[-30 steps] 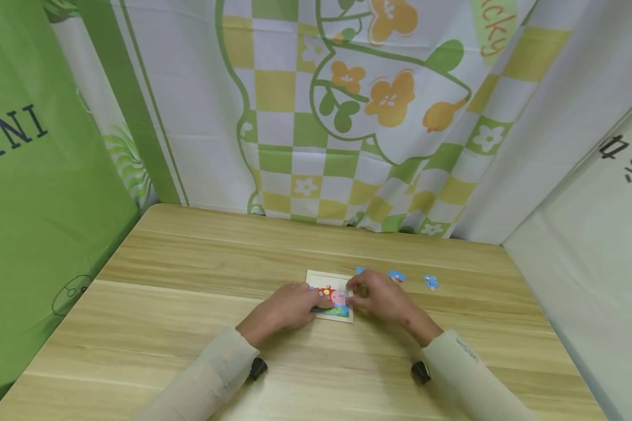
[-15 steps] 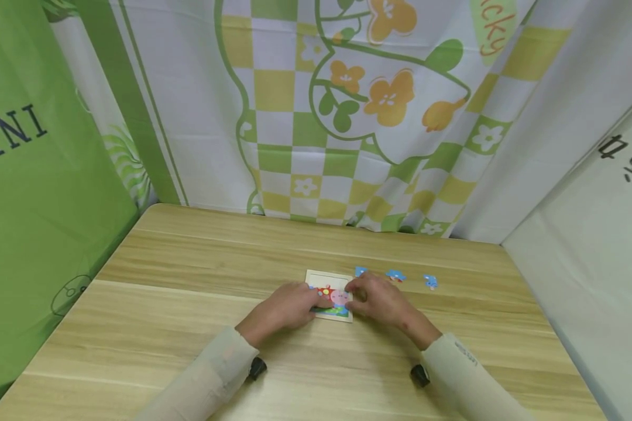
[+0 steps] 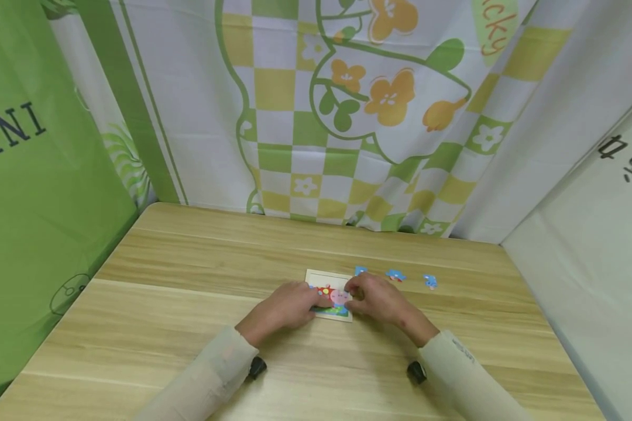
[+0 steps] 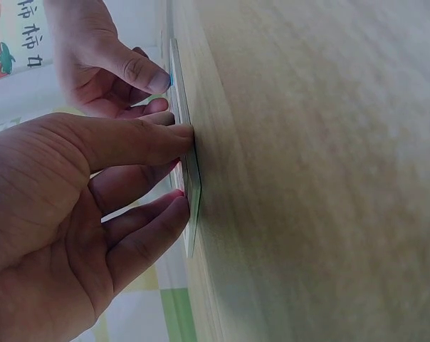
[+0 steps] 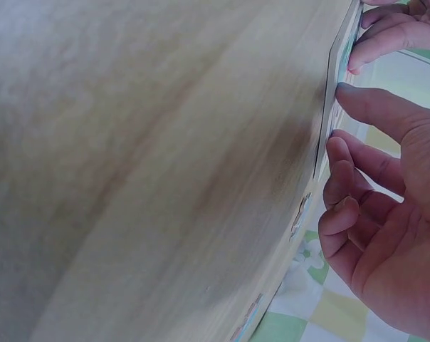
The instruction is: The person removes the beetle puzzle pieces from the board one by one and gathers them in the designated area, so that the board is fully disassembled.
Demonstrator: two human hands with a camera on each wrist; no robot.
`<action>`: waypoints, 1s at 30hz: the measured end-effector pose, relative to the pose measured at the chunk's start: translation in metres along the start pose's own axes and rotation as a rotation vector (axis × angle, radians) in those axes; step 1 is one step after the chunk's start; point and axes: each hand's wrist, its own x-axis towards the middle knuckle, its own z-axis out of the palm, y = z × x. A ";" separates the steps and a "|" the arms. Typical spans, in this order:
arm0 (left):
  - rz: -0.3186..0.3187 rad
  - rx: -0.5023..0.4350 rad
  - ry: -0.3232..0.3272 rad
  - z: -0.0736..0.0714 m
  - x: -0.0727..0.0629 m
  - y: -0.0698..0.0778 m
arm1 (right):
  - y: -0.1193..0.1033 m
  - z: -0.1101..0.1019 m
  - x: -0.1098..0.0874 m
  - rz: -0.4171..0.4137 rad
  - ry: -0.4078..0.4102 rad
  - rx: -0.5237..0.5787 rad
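A small jigsaw puzzle board (image 3: 329, 280) with a pale wooden frame lies on the table, partly filled with a pink, red, blue and green cartoon picture. My left hand (image 3: 295, 305) holds it at its left side, thumb lying over the picture. In the left wrist view that hand's bent fingers (image 4: 147, 228) meet the board's edge, with red showing at their tips. Over the right edge, my right hand (image 3: 377, 299) holds a puzzle piece between thumb and index finger; a bit of blue (image 4: 170, 80) shows by its thumb. The fingers hide most of this piece.
Beyond the right hand, loose blue puzzle pieces lie in a row: one (image 3: 360, 270) close to the board, one (image 3: 395, 275) in the middle and one (image 3: 430, 281) farthest right. The wooden table (image 3: 200, 251) ends at a patterned curtain (image 3: 316, 152).
My right hand has shifted slightly at the board's right edge, uncovering more of the nearest loose blue pieces. The left hand and the board stay almost where they were.
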 end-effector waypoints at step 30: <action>-0.005 0.017 -0.012 -0.002 -0.001 0.002 | -0.004 0.001 0.000 0.030 0.121 0.030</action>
